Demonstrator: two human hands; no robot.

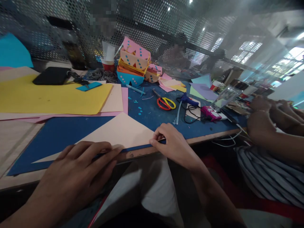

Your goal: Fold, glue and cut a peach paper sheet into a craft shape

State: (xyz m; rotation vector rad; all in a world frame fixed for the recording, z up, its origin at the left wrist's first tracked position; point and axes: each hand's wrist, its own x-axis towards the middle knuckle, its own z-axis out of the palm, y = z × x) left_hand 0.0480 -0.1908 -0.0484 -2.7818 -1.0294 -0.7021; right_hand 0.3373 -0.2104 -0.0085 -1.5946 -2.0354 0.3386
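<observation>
A sheet of peach paper [121,129], folded into a triangle, lies on the blue mat [59,126] at the table's front edge. Its peak points away from me. My left hand [83,164] rests flat over the near edge of the paper, fingers stretched out toward the right. At the paper's right corner, the thumb and fingers of my right hand [169,141] are pinched together on it. The left corner of the triangle sticks out past my left hand.
Yellow paper [54,98] and other sheets are stacked at left, with a black pouch [52,76] on top. Ahead lie scissors [165,103], a blue glue gun [188,99] with its cord, and decorated paper baskets [134,61]. Another person's arm [268,126] is at right.
</observation>
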